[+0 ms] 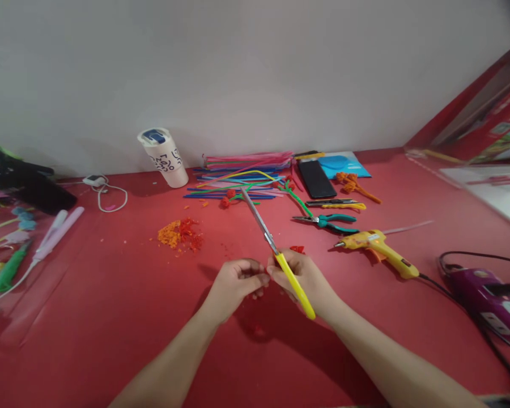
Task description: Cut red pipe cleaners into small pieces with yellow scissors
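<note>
My right hand [308, 277] holds a pair of scissors [295, 284] with yellow handles, the blades pointing up and away to the left. Close beside it, my left hand [233, 286] is closed in a pinch, its fingertips almost meeting those of the right. Whatever lies between the fingertips is too small to make out. A small red piece [297, 249] shows just beyond my right hand. Farther off to the left lies a heap of orange clippings [169, 234] with red clippings [190, 233] against it.
Colourful pipe cleaners [238, 175] lie along the wall near a white tumbler [165, 158]. To the right are a phone [317, 178], pliers [327, 221], a yellow glue gun [378, 249] with its cord, and a purple power strip [488, 300]. A pink hot-styling tool [53, 241] lies left.
</note>
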`<state>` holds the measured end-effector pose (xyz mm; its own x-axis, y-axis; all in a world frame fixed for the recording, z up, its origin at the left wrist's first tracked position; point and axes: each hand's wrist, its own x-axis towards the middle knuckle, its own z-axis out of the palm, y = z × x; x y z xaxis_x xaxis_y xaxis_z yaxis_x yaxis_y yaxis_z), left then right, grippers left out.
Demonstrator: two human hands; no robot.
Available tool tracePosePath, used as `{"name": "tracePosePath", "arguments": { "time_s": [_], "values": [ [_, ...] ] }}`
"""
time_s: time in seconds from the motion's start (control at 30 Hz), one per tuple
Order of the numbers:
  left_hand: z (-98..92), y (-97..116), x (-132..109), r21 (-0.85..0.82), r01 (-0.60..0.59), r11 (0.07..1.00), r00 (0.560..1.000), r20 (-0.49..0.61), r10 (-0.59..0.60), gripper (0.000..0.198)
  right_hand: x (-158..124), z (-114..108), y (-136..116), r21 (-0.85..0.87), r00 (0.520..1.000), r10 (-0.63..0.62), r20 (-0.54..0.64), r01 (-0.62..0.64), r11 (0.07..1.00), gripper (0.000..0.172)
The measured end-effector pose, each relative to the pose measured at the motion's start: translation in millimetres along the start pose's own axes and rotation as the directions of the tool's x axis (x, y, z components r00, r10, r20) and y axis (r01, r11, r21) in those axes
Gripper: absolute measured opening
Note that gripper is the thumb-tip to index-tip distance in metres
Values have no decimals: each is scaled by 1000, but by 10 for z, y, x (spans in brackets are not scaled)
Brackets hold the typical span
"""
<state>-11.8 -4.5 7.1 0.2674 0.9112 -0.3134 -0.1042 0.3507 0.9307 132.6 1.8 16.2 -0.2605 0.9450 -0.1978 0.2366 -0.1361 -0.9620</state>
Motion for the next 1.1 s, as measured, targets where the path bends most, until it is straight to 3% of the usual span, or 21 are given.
{"name": "tracePosePath", "arguments": {
  "time_s": [0.13,0.23,0.37,0.57,0.8,1.1],
  "values": [
    [-60,10,44,-113,-57,992,991,-131,42,11,12,-48,25,-284,991,-119,-58,97,954,25],
    [-152,37,90,-255,-131,958,965,-254,65,13,6,-94,40,-561,988,-147,-47,96,822,32],
    [-251,76,115,-335,-174,926,949,-308,67,11,-4,-124,50,-777,983,-185,-2,115,618,34],
    [-302,100,105,-344,-234,909,930,-351,107,7,-22,-116,82,-856,981,-171,91,165,491,34],
    [-323,110,118,-418,-273,866,921,-373,110,6,-37,-65,100,-861,978,-158,137,196,470,37],
    [-323,121,106,-401,-269,876,932,-338,131,2,-13,-68,161,-888,975,-139,171,214,408,38]
  ]
}}
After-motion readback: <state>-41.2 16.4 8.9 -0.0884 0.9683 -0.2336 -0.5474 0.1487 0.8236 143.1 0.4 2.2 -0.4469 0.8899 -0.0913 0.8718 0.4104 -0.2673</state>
